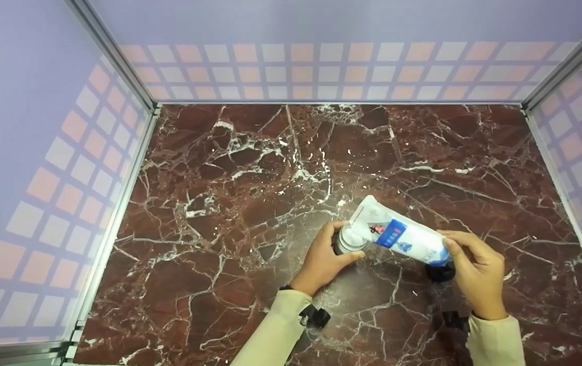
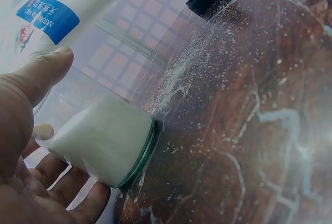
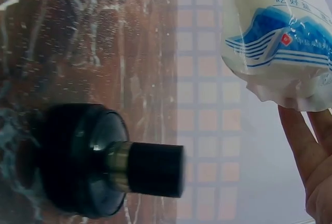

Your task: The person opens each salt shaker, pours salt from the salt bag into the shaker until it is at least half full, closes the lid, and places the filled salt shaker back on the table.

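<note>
My left hand [image 1: 323, 256] grips a clear glass jar [image 2: 104, 141], fingers curled round its side and thumb near the mouth. White grains fill much of the tilted jar. My right hand [image 1: 479, 269] pinches the bottom end of a white and blue salt bag [image 1: 405, 239]. The bag slopes down leftward, its other end right at the jar's mouth. Close beside the right hand, a black grinder top [image 3: 85, 159] with a gold band and narrower knob stands on the table, partly hidden by the bag in the head view.
White grains [image 2: 181, 73] lie scattered over the dark red marbled table [image 1: 219, 284]. A pale purple back wall [image 1: 321, 30] and side walls with pink and white squares enclose the table.
</note>
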A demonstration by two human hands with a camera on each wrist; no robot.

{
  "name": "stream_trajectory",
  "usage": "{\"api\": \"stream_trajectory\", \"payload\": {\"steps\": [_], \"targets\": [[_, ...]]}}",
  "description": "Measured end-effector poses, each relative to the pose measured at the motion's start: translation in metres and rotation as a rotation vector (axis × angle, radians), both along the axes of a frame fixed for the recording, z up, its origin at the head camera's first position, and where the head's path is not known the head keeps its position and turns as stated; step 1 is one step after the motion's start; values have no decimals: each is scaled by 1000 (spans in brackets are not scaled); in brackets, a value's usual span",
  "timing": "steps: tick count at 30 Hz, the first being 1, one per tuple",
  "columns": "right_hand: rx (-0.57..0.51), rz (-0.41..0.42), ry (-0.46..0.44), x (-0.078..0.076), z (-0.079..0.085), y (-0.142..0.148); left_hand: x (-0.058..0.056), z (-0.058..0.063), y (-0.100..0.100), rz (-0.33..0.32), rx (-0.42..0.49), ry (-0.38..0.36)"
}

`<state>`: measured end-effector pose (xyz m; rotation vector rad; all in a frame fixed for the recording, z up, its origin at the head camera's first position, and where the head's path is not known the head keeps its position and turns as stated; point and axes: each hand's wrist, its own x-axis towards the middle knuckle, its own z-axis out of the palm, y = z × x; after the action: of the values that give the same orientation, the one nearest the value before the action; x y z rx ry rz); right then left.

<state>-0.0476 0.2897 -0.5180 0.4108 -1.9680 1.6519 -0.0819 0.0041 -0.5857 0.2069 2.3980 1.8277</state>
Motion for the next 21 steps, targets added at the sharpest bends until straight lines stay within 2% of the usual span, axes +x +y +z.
{"api": "stream_trajectory", "payload": {"steps": [6, 13, 17, 21], "targets": [[17, -11, -38, 0, -14, 6, -1, -1, -1, -10, -5, 2], [-131, 54, -64, 1, -28, 11, -1, -3, 0, -10, -12, 8], [-179, 62, -68, -2, -32, 14, -1, -2, 1, 1, -16, 12], [-185, 57, -66, -5, -29, 16, 0, -1, 1, 9, -27, 11]]}}
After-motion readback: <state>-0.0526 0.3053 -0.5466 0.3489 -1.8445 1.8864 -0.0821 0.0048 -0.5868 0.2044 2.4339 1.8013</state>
